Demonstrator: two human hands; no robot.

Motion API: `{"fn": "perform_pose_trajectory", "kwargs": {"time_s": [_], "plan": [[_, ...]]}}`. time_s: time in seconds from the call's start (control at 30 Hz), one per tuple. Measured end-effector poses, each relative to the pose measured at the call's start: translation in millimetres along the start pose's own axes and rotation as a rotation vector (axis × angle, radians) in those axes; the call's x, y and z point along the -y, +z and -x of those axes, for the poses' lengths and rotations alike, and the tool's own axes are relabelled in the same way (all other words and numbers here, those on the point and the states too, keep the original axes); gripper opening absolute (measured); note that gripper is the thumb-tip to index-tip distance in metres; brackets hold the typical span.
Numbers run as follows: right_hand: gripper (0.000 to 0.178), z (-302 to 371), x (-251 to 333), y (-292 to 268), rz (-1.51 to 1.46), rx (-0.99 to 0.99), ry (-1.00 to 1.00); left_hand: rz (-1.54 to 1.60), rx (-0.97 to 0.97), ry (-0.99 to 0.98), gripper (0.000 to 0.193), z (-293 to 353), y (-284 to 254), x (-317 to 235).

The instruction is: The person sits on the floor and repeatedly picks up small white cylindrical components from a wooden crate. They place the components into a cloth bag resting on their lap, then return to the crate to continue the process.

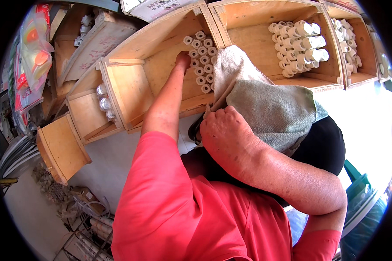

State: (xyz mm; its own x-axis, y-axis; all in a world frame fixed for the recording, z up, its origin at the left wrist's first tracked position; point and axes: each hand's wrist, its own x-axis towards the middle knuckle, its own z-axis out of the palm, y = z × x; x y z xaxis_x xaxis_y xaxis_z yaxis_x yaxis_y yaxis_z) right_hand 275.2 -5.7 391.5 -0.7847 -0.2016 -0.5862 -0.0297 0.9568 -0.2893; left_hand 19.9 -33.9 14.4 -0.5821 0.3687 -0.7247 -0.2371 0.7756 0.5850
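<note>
My left hand reaches into a wooden box, beside rows of white plastic fittings with nut-shaped openings facing up. Its fingers are curled downward and look closed; whatever they hold, if anything, is hidden. Over my lap lie two cloths, one pinkish beige and one grey-green. My right hand is closed at the edge of these cloths, its back turned up. What sits inside that fist cannot be seen.
To the right, another wooden box holds stacked white fittings, with more fittings beyond. Smaller wooden boxes stand at the left, one with clear-wrapped pieces. Plastic bags hang at far left. Coiled tubing lies below.
</note>
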Motion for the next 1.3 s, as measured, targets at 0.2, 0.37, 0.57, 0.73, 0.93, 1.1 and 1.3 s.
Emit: {"fn": "perform_pose_trajectory", "kwargs": {"time_s": [0.2, 0.37, 0.57, 0.73, 0.93, 1.1, 1.3], "plan": [[0.023, -0.9, -1.3, 2.9, 0.003, -0.055, 0.009, 0.099, -0.008, -0.007, 0.050, 2.8, -3.0, 21.0], [0.012, 0.9, 0.2, 9.7, 0.067, -0.181, 0.016, 0.206, 0.090, 0.034, 0.056, 2.9, -0.7, 32.7], [0.012, 1.6, -1.6, 10.2, 0.068, -0.191, 0.020, 0.276, 0.043, -0.005, 0.056, 17.8, 4.7, 28.7], [0.012, 0.9, -1.3, 5.3, 0.047, -0.130, 0.005, 0.266, 0.088, -0.020, 0.055, 27.9, 6.8, 29.2], [0.013, 0.8, -0.7, 9.2, 0.060, -0.164, 0.015, 0.088, 0.136, -0.169, 0.047, 36.7, 1.1, 26.5], [0.014, 1.8, 0.4, 7.0, 0.068, -0.158, 0.022, 0.127, 0.269, -0.178, 0.037, 34.6, 2.6, 35.0], [0.013, 1.7, -0.1, 7.2, 0.068, -0.142, 0.017, 0.006, 0.395, -0.286, 0.036, 36.0, -1.8, 45.1]]}}
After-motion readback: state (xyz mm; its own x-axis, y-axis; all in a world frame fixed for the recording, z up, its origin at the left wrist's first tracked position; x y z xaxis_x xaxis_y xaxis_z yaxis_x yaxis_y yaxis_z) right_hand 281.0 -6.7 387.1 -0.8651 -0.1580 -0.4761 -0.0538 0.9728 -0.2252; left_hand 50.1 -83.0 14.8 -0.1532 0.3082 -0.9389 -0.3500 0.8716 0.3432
